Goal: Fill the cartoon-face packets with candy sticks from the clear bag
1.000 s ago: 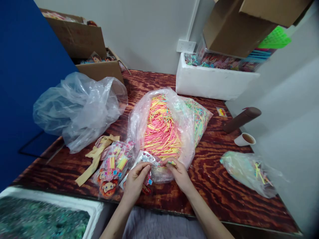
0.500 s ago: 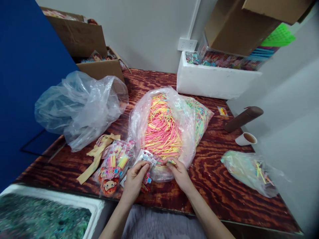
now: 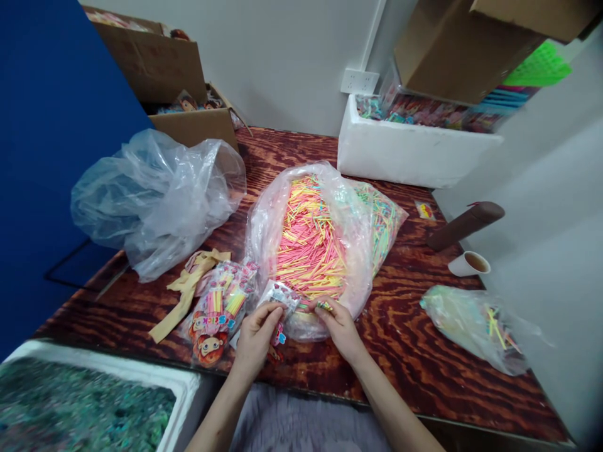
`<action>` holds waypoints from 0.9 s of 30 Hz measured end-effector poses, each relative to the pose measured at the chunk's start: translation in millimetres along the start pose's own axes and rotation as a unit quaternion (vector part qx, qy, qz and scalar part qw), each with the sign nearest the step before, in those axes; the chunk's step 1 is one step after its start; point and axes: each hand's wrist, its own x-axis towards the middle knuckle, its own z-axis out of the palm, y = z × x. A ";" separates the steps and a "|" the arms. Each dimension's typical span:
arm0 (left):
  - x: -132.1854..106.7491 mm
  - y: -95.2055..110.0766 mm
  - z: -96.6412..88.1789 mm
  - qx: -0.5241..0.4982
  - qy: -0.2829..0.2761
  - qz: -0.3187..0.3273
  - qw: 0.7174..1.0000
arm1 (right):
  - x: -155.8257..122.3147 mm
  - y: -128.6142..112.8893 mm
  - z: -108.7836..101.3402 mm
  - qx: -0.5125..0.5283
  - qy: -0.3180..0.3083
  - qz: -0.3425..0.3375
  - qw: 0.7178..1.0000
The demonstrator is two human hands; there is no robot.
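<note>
My left hand [image 3: 257,331] is closed with thumb and fingers on a small printed plastic packet [image 3: 281,294], part of which the hand covers. My right hand [image 3: 343,326] pinches a small bundle of thin coloured sticks [image 3: 325,306], seen end-on beside the packet's opening side. Just beyond both hands lies an open clear bag [image 3: 358,270] full of pink and yellow sticks [image 3: 308,248]. Left of my left hand, several packets [image 3: 210,346] with a red-haired cartoon figure and sticks inside lie in a pile.
Yellowish fabric strips [image 3: 181,304] and a crumpled clear bag [image 3: 160,201] lie left. On the right are a brown flask [image 3: 464,226], a paper cup [image 3: 464,265] and a bag of sticks [image 3: 475,323]. A white foam box [image 3: 414,150] stands behind; another foam box [image 3: 188,383] sits front left.
The whole view has shifted slightly. Both hands keep nearly the same pose, with the packet in my left and the sticks in my right.
</note>
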 end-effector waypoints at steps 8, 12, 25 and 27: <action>-4.4 5.4 9.5 0.029 -0.032 0.038 0.998 | 21.9 -26.4 -8.2 0.199 0.084 0.027 0.976; -6.0 10.6 15.4 0.032 -0.044 0.048 0.997 | 42.3 -58.2 -2.2 0.332 0.075 0.036 0.940; -6.7 9.3 14.3 0.001 -0.024 0.064 0.998 | 15.3 -65.9 21.9 0.244 -0.040 0.138 0.959; -6.4 8.5 13.7 -0.017 -0.015 0.061 0.998 | 13.2 -67.5 21.4 0.190 -0.062 0.123 0.972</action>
